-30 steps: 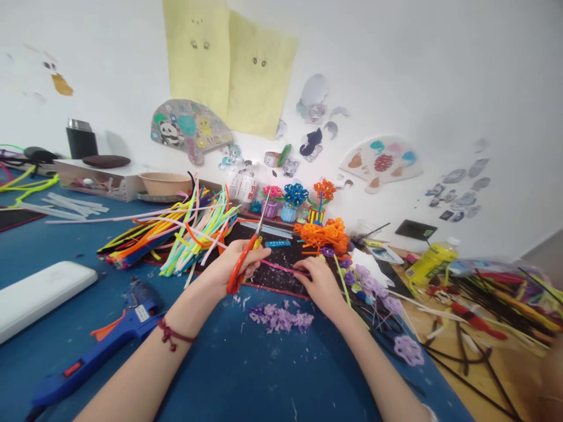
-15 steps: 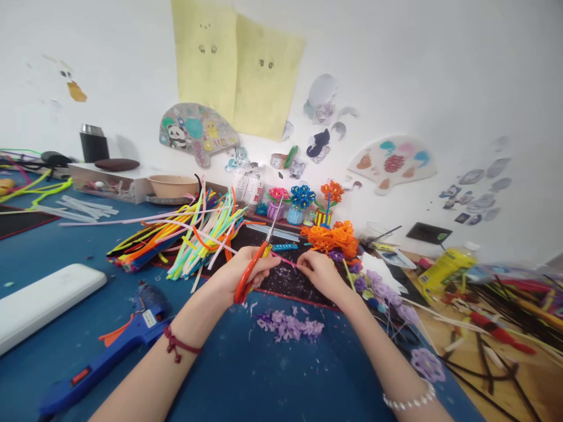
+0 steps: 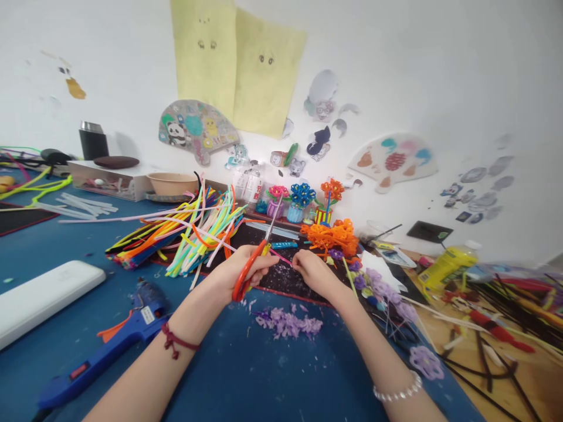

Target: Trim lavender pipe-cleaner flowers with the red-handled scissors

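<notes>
My left hand [image 3: 240,271] is closed around the orange handles of a pair of scissors [image 3: 254,258], whose blades point up and away. It also pinches one end of a thin pink pipe cleaner [image 3: 281,257]. My right hand [image 3: 311,271] pinches the other end of that pink strand, a few centimetres to the right. Both hands hover over a black cutting mat [image 3: 284,275]. A small heap of purple fuzz clippings [image 3: 288,322] lies on the blue table just in front of my hands.
A fan of coloured pipe cleaners [image 3: 185,231] lies behind my left hand. A blue glue gun [image 3: 109,349] and a white case [image 3: 41,296] sit to the left. Orange pipe-cleaner flowers [image 3: 329,234], purple flowers [image 3: 382,290], a yellow bottle [image 3: 444,264] and black stems [image 3: 505,305] crowd the right.
My right hand has slid leftward along the pink strand toward my left hand, shortening the span between them. The scissors stay in my left hand.
</notes>
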`<move>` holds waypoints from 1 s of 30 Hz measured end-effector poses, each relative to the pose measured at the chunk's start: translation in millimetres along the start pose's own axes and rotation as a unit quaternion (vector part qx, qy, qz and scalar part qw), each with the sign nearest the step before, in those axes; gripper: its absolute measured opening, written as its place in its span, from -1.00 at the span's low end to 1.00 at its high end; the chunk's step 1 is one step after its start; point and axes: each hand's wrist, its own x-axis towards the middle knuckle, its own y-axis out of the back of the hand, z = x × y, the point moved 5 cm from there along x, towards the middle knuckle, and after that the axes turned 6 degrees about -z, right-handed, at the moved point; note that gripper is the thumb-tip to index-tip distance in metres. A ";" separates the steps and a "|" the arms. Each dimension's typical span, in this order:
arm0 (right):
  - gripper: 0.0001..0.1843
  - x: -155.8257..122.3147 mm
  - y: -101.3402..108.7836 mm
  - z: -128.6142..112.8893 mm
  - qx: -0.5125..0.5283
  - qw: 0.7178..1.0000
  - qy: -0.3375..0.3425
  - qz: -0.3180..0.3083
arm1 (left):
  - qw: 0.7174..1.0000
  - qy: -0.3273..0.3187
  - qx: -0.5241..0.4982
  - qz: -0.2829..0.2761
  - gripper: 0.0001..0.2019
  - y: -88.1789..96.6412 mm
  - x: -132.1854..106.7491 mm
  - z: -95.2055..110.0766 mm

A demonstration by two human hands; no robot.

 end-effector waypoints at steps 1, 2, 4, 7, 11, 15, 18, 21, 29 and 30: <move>-0.80 0.0 0.4 -0.5 0.002 1.000 0.000 0.002 | 1.000 0.000 0.000 -0.002 -0.67 -0.1 0.3 -0.2; -0.81 0.0 0.8 -0.8 0.005 1.000 -0.003 0.005 | 1.000 0.000 0.001 -0.004 -0.67 -0.1 0.7 -0.3; -0.85 0.2 1.2 -0.1 0.010 1.000 -0.010 0.014 | 1.000 0.000 0.002 -0.004 -0.67 0.4 1.4 -0.8; -0.91 2.2 -1.1 3.6 0.014 1.000 -0.019 0.019 | 1.000 -0.001 0.006 -0.002 -0.68 1.6 2.6 -2.1; -0.88 4.9 -5.6 8.4 0.009 1.000 -0.019 0.012 | 1.000 0.000 0.011 -0.004 -0.66 2.4 3.5 -4.5; -0.84 2.9 -3.9 5.3 -0.014 1.000 -0.014 -0.002 | 1.000 0.004 0.015 -0.008 -0.65 -0.4 1.6 -3.6; -0.78 -0.2 0.0 -0.7 -0.046 0.999 -0.015 -0.016 | 1.000 0.008 0.015 -0.006 -0.65 -4.3 -1.3 -0.3; -0.76 -2.6 2.4 -6.6 -0.080 0.996 -0.018 -0.036 | 1.000 0.015 0.015 -0.006 -0.65 -7.6 -3.5 2.2; -0.76 -11.5 4.4 -24.4 -0.134 0.988 0.002 -0.078 | 1.000 0.022 0.015 -0.005 -0.66 -6.3 -3.2 1.2; -0.75 -13.1 5.0 -26.6 -0.136 0.987 0.006 -0.083 | 1.000 0.021 0.014 -0.005 -0.66 -5.8 -3.0 0.8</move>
